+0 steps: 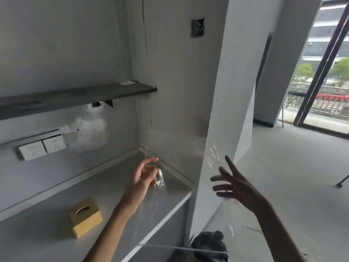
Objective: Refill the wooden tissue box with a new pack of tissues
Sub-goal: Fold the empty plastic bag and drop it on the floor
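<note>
A white pillar [226, 91] runs down the middle of the frame, with a glass door [330, 82] at the far right. The grey bench [56, 233] fills the lower left, set into an alcove under a dark shelf [75, 97] at mid-left.

A sheet of clear plastic film [160, 181] hangs in front of the bench's right end. It is crinkled at the centre of the frame, and its straight lower edge crosses the bottom centre.

The left hand [143, 178], at centre, has its grip closed on the crinkled film, thumb and fingers pinching it while the index finger points up. The right hand [239, 188], right of centre, holds nothing, its grip wide open with the fingers spread. Whether it touches the film cannot be told.

The wooden tissue box [86, 217] stands on the bench at lower left, slot upward, well apart from both hands. Two white wall sockets [42, 149] sit at mid-left. A black bag [209, 244] lies at bottom centre.
</note>
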A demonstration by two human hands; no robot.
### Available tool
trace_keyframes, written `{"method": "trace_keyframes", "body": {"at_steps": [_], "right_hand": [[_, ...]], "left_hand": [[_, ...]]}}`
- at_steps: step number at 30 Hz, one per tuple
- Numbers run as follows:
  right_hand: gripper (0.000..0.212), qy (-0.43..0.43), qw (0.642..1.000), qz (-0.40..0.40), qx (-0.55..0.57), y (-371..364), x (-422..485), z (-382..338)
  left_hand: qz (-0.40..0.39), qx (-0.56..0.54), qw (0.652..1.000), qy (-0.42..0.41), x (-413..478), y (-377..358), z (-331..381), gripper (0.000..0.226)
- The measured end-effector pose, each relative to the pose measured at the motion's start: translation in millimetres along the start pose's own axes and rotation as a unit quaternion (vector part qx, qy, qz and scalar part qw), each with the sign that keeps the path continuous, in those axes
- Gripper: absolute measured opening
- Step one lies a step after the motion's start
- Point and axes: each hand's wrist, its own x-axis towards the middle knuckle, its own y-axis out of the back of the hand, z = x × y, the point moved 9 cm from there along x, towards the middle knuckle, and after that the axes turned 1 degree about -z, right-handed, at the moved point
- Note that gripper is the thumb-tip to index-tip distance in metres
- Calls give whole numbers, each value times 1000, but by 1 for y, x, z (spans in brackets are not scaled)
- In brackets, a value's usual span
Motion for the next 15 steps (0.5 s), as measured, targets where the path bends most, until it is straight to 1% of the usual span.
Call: {"method": "trace_keyframes", "body": {"at_steps": [1,2,3,5,7,8,10,12,15], "right_hand": [[76,16,1000,-18,3,-5,2,0],[81,35,999,-28,4,-9,4,-2],[79,56,998,-33,-1,-14,7,-6],[58,91,995,-40,-24,-22,13,-17],[41,116,991,-38,-54,-28,19,-28],[37,118,991,-34,-61,-31,23,-31],[32,115,991,-19,-72,-34,29,-39],[28,121,989,-7,-79,-35,35,-46],[30,149,987,-17,-59,-38,38,-58]], "left_hand": [[9,13,1000,0,-2,5,2,30],[17,17,1000,6,-3,9,3,29],[24,12,999,19,-5,14,3,26],[22,-16,998,57,-10,22,3,23],[0,-16,997,81,-14,28,8,35],[-8,-6,996,87,-16,32,12,40],[-10,12,996,92,-17,39,22,42],[11,32,995,89,-15,50,34,42],[56,44,994,81,-13,67,51,39]]}}
